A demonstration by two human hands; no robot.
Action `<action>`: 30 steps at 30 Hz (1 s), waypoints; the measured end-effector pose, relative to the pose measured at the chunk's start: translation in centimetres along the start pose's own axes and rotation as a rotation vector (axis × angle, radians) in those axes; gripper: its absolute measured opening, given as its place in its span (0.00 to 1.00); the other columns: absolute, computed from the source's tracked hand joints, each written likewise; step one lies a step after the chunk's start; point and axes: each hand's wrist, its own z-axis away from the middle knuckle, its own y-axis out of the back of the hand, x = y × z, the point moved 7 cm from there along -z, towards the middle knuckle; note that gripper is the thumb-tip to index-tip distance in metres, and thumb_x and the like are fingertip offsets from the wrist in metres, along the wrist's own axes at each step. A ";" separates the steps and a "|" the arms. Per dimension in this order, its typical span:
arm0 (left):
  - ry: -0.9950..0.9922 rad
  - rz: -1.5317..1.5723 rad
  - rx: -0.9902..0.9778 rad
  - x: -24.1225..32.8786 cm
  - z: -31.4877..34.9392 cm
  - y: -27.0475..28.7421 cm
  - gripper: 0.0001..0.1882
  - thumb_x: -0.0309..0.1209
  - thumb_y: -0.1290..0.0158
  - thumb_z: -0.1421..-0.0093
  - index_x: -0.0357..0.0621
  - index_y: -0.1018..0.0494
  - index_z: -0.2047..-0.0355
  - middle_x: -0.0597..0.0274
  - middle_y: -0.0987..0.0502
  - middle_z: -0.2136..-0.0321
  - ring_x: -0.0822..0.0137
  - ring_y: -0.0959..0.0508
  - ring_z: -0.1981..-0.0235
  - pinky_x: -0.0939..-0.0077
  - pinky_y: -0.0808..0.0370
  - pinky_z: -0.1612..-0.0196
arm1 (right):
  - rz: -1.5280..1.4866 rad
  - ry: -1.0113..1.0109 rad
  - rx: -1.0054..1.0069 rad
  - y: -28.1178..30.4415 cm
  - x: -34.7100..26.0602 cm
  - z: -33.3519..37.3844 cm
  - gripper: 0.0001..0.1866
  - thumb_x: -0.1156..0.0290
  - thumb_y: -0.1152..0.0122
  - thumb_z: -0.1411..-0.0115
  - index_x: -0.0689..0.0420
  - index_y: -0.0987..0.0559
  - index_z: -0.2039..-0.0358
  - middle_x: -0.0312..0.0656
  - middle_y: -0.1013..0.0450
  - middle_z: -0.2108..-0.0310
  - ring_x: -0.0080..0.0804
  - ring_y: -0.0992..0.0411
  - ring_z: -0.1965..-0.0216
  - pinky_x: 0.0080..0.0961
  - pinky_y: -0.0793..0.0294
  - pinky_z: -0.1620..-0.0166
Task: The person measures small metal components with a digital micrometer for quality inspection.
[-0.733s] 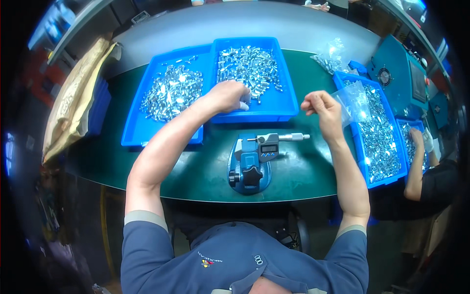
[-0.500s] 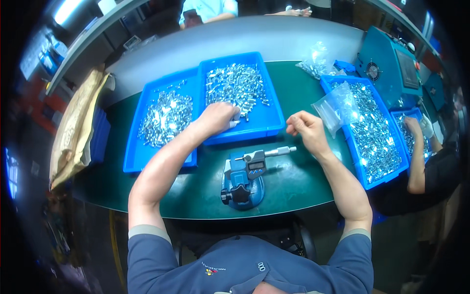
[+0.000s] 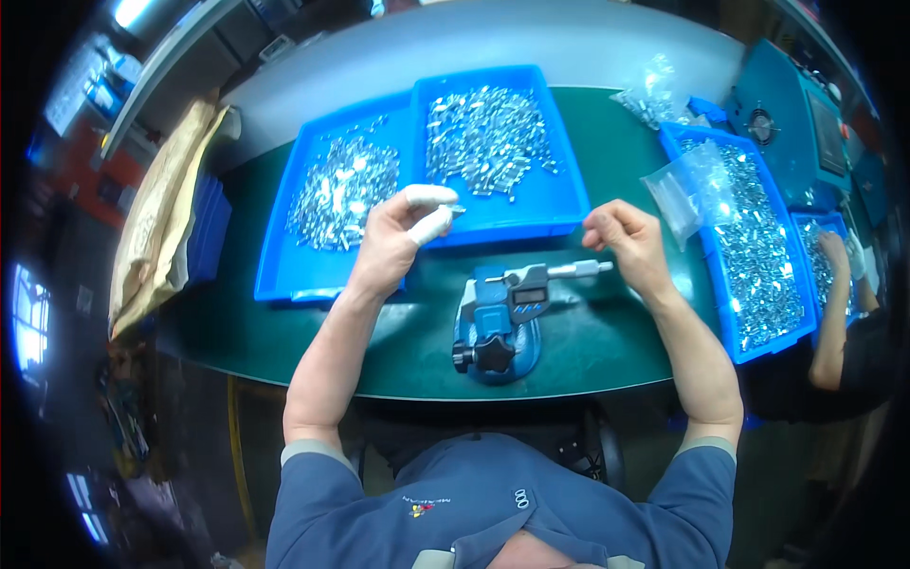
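Note:
My left hand (image 3: pixel 391 243), with white covers on its thumb and forefinger, pinches a small silvery metal pin (image 3: pixel 457 210) over the near left part of the right-hand blue tray (image 3: pixel 512 226). Many similar pieces (image 3: pixel 488 137) lie in that tray. More of them are heaped in the overlapping left-hand blue tray (image 3: pixel 284 275). Clamped in a blue stand (image 3: pixel 498 358), a digital micrometer (image 3: pixel 531 293) lies between my arms, its barrel pointing right. Just beyond the barrel's end, my right hand (image 3: pixel 633 248) has its fingers curled against the thumb, and no piece shows in them.
To the right stands a long blue tray (image 3: pixel 728 318) of metal pieces, a clear plastic bag (image 3: pixel 678 199) across its edge. A teal machine (image 3: pixel 791 123) is behind it. Another person's hand (image 3: pixel 832 251) is in a smaller tray. Brown paper packaging (image 3: pixel 161 218) stands left.
My left hand has lifted out of the right-hand tray's pieces and drawn back left, a metal pin now showing between its fingertips. My right hand stays near the micrometer. The whole view has shifted.

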 end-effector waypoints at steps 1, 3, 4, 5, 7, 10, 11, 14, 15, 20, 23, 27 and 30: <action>-0.013 0.035 -0.003 -0.2 0.3 0.1 0.10 0.25 0.41 0.37 0.40 0.22 0.54 0.63 0.19 0.62 0.74 0.22 0.62 0.78 0.24 0.55 | -0.004 0.006 -0.012 -0.2 0.2 -0.1 0.16 0.60 0.44 0.30 0.62 0.20 0.65 0.37 0.22 0.73 0.20 0.26 0.70 0.18 0.28 0.65; -0.016 0.072 0.001 -0.8 0.7 -0.3 0.11 0.26 0.41 0.36 0.40 0.22 0.54 0.59 0.19 0.62 0.71 0.20 0.62 0.75 0.24 0.57 | 0.007 0.002 -0.017 -0.4 0.2 -0.1 0.17 0.60 0.44 0.30 0.62 0.20 0.65 0.37 0.22 0.73 0.20 0.26 0.70 0.19 0.28 0.65; -0.015 0.114 -0.026 -0.7 1.0 -0.7 0.11 0.26 0.42 0.36 0.40 0.23 0.53 0.57 0.18 0.60 0.70 0.20 0.62 0.75 0.23 0.57 | 0.007 -0.003 -0.024 -0.5 0.3 0.0 0.17 0.60 0.44 0.30 0.62 0.20 0.65 0.37 0.22 0.73 0.20 0.26 0.70 0.19 0.28 0.65; -0.020 0.154 -0.058 -0.5 1.1 -1.0 0.11 0.26 0.42 0.35 0.40 0.23 0.53 0.56 0.18 0.59 0.69 0.19 0.61 0.74 0.22 0.57 | 0.009 -0.001 -0.023 -0.5 0.3 -0.1 0.17 0.60 0.44 0.30 0.62 0.20 0.65 0.38 0.22 0.73 0.20 0.26 0.70 0.19 0.28 0.65; 0.086 0.151 -0.047 -1.5 2.0 -1.7 0.13 0.26 0.44 0.34 0.38 0.24 0.50 0.53 0.17 0.59 0.66 0.17 0.63 0.74 0.21 0.58 | 0.011 0.005 -0.018 -0.4 0.4 0.3 0.17 0.59 0.43 0.30 0.62 0.20 0.65 0.38 0.23 0.73 0.21 0.26 0.70 0.18 0.28 0.65; 0.103 0.142 -0.113 -2.4 2.5 -2.8 0.16 0.28 0.43 0.34 0.38 0.23 0.47 0.53 0.17 0.59 0.65 0.17 0.61 0.72 0.20 0.57 | 0.009 -0.063 -0.018 0.0 1.3 1.1 0.16 0.61 0.43 0.30 0.63 0.21 0.64 0.39 0.23 0.72 0.22 0.25 0.70 0.20 0.27 0.65; 0.106 0.150 -0.127 -2.5 2.8 -3.0 0.15 0.28 0.44 0.34 0.37 0.23 0.48 0.53 0.17 0.59 0.66 0.17 0.61 0.71 0.20 0.56 | 0.003 -0.070 -0.019 -0.2 1.1 0.9 0.16 0.61 0.43 0.30 0.63 0.21 0.64 0.39 0.23 0.72 0.22 0.25 0.70 0.20 0.27 0.65; 0.156 0.090 -0.156 -2.4 3.4 -3.3 0.15 0.24 0.46 0.33 0.37 0.25 0.46 0.58 0.18 0.58 0.71 0.20 0.58 0.74 0.21 0.53 | 0.060 -0.048 -0.037 -0.4 0.9 1.1 0.16 0.62 0.45 0.29 0.64 0.21 0.64 0.39 0.23 0.72 0.22 0.25 0.70 0.20 0.27 0.65; 0.164 0.060 -0.142 -1.7 3.7 -3.3 0.15 0.24 0.47 0.33 0.36 0.25 0.46 0.58 0.18 0.59 0.70 0.20 0.58 0.74 0.21 0.53 | 0.049 -0.024 -0.035 -0.6 0.5 1.0 0.17 0.61 0.45 0.29 0.64 0.21 0.64 0.39 0.23 0.72 0.22 0.26 0.69 0.20 0.28 0.64; 0.130 0.043 -0.212 -1.3 3.3 -4.0 0.14 0.25 0.48 0.32 0.36 0.24 0.47 0.56 0.18 0.60 0.69 0.19 0.59 0.74 0.20 0.53 | 0.056 0.033 -0.049 -0.1 -0.5 0.6 0.19 0.58 0.48 0.28 0.64 0.21 0.61 0.39 0.24 0.71 0.23 0.28 0.68 0.20 0.29 0.62; 0.127 0.050 -0.229 -1.6 3.1 -4.1 0.14 0.24 0.48 0.32 0.37 0.23 0.48 0.57 0.18 0.60 0.69 0.19 0.58 0.74 0.20 0.53 | 0.063 0.058 -0.044 -0.1 -0.5 0.7 0.20 0.57 0.49 0.27 0.64 0.21 0.62 0.39 0.24 0.71 0.23 0.28 0.68 0.20 0.30 0.61; 0.118 0.075 -0.232 -1.5 3.7 -4.0 0.14 0.24 0.48 0.32 0.38 0.23 0.48 0.58 0.18 0.59 0.70 0.19 0.57 0.74 0.20 0.54 | 0.074 0.067 -0.058 -0.4 -0.6 0.9 0.20 0.57 0.46 0.29 0.64 0.21 0.62 0.39 0.23 0.71 0.22 0.27 0.68 0.19 0.29 0.62; 0.100 0.039 -0.249 -1.2 3.9 -4.1 0.13 0.24 0.48 0.33 0.39 0.22 0.49 0.59 0.18 0.58 0.70 0.19 0.57 0.76 0.20 0.55 | 0.088 0.057 -0.071 -0.5 -0.6 1.0 0.21 0.56 0.48 0.28 0.64 0.21 0.62 0.39 0.24 0.71 0.23 0.28 0.68 0.20 0.30 0.61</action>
